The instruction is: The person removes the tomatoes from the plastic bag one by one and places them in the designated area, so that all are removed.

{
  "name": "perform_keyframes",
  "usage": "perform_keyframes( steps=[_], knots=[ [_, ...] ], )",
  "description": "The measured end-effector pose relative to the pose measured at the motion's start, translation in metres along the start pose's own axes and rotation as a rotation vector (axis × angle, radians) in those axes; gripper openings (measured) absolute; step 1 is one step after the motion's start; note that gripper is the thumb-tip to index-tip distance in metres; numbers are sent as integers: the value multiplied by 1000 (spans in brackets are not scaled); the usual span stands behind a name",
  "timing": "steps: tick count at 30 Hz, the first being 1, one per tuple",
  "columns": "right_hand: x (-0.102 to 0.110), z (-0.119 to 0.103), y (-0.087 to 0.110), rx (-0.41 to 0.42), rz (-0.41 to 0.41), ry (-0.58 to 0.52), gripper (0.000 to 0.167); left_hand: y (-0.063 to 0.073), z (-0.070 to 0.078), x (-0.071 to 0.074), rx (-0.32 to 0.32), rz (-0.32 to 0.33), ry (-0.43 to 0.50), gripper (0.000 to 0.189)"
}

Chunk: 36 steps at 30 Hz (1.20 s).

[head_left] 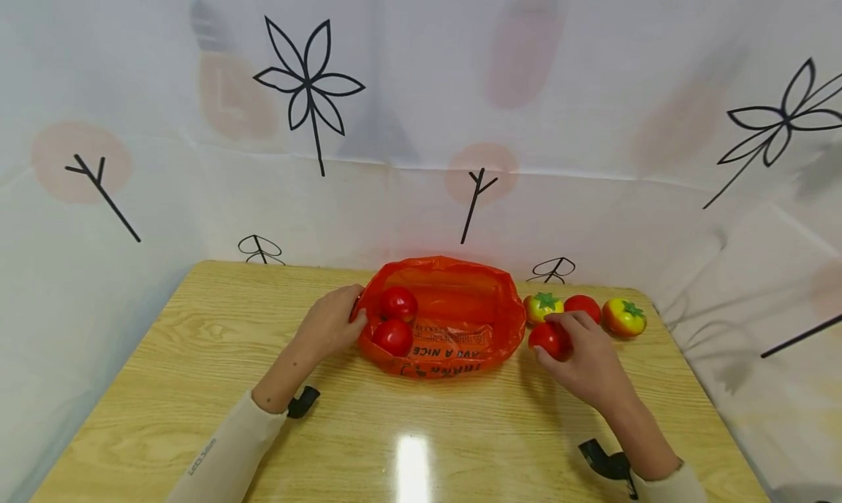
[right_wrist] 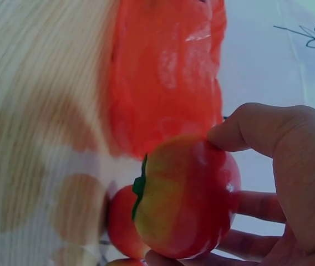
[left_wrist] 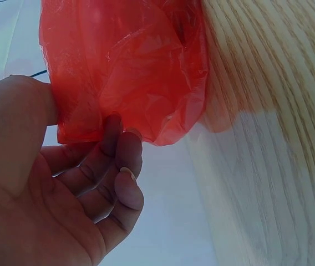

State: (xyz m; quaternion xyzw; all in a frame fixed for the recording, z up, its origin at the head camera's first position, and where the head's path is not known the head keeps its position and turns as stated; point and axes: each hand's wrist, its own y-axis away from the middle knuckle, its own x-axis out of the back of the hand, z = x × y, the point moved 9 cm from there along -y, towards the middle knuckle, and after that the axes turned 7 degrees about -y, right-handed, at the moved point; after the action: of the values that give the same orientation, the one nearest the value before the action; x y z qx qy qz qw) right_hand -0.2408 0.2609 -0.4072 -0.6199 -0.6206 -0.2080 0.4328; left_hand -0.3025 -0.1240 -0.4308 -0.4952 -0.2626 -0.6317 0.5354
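Note:
A red plastic bag [head_left: 454,371] with printed lettering stands with its mouth wide apart at the table's far side. Two red tomatoes [head_left: 398,303] lie inside, toward its left end. My left hand [head_left: 332,320] pinches the bag's left rim between thumb and fingers; in the left wrist view the red film [left_wrist: 141,72] hangs from that grip. Just right of the bag, my right hand [head_left: 588,360] holds a glossy tomato [right_wrist: 188,197], thumb on one side and fingers on the other. Its yellowish end and green calyx face away from the palm.
Behind the right hand, a yellow-red tomato [head_left: 541,309], a red tomato [head_left: 582,307] and another yellow-red tomato [head_left: 623,317] sit near the table's far right corner. The wooden table [head_left: 355,444] ends against a patterned white cloth [head_left: 408,123].

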Motion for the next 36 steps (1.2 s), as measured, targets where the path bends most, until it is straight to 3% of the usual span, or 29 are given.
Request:
perform_keyframes(
  steps=[12, 36],
  knots=[
    [-14, 16, -1, -43, -55, 21, 53, 1, 0, -1, 1, 5, 0, 22],
    [-29, 25, -2, -81, -121, 58, 62, 0, -1, 0, -4, 7, 3, 23]
  ],
)
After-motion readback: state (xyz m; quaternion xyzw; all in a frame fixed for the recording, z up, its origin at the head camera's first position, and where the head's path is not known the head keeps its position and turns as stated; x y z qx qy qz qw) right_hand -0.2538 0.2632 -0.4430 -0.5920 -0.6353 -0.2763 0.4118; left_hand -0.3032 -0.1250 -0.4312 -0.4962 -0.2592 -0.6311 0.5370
